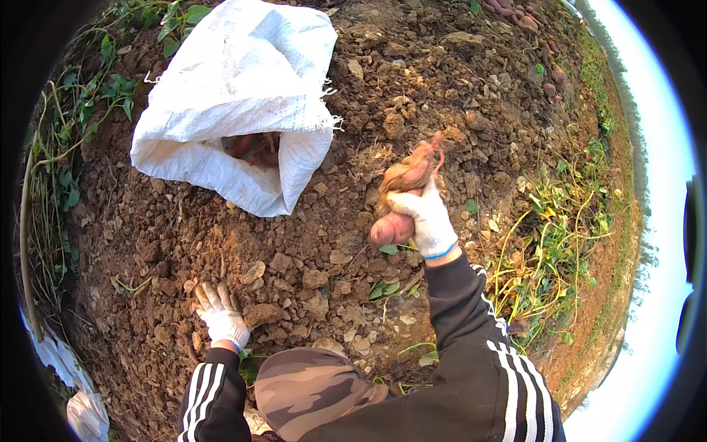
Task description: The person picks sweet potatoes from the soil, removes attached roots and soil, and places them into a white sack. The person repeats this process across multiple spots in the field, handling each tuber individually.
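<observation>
Raised over the soil, my right hand (429, 221) in a white knit glove grips a clump of reddish sweet potatoes (393, 227) with earth and thin roots on it. My left hand (222, 317), gloved the same way, rests on the brown soil (182, 243) with its fingers spread and nothing in it. Ahead lies a white woven sack (237, 72), its frayed mouth gaping towards me. Inside that mouth, some reddish sweet potatoes (255, 148) show in shadow; the rest of the contents is hidden. The held clump is to the right of the sack, apart from it.
More sweet potatoes (525, 21) lie on the ground at the far right. Cut vines (563, 221) spread to the right, and leafy vines (69, 182) line the left. White sheeting (61, 359) lies at the lower left. Clods and stones make the ground uneven.
</observation>
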`<move>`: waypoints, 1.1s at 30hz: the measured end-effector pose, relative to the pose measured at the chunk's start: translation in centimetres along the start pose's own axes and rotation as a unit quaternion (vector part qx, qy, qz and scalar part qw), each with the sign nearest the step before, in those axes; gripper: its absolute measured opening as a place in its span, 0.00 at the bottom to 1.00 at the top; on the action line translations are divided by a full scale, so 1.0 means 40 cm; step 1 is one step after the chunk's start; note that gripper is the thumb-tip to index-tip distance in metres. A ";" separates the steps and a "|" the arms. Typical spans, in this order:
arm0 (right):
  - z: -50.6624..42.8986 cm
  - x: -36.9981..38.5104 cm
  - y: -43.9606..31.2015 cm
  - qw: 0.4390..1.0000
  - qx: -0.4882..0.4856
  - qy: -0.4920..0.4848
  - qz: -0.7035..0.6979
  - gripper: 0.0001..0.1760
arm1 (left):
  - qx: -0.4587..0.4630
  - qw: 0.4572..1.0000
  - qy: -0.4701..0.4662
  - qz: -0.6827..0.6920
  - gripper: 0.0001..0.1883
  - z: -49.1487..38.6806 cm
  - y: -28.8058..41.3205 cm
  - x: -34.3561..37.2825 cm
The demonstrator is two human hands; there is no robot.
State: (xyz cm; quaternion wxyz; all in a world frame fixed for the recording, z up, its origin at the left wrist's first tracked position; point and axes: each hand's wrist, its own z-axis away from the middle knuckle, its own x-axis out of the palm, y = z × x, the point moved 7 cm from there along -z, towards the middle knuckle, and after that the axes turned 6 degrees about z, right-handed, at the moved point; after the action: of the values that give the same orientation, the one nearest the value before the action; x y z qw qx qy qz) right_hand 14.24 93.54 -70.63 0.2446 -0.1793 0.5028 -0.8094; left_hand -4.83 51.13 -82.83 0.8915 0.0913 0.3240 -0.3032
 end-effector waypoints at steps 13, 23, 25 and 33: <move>-0.396 0.391 -0.171 0.999 0.024 -0.014 0.037 0.30 | 0.010 0.999 0.021 -0.041 0.48 0.016 0.024 -0.030; -0.081 0.299 -0.164 0.838 -0.184 0.256 0.445 0.68 | 0.070 0.997 0.033 -0.018 0.74 0.054 0.029 -0.078; -0.138 0.307 -0.025 0.905 0.020 0.232 0.357 0.70 | 0.114 0.990 0.072 0.048 0.65 0.086 0.012 -0.113; -0.135 0.422 0.044 0.859 -0.074 0.233 0.450 0.23 | 0.179 0.912 0.128 0.345 0.42 0.273 -0.149 -0.112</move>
State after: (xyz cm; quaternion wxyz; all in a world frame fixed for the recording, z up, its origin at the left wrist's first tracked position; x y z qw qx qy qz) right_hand -2.07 87.07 -73.82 0.4442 0.2425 0.6294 -0.5897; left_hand -5.44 44.60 -71.36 0.8605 0.3932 0.3236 -0.0150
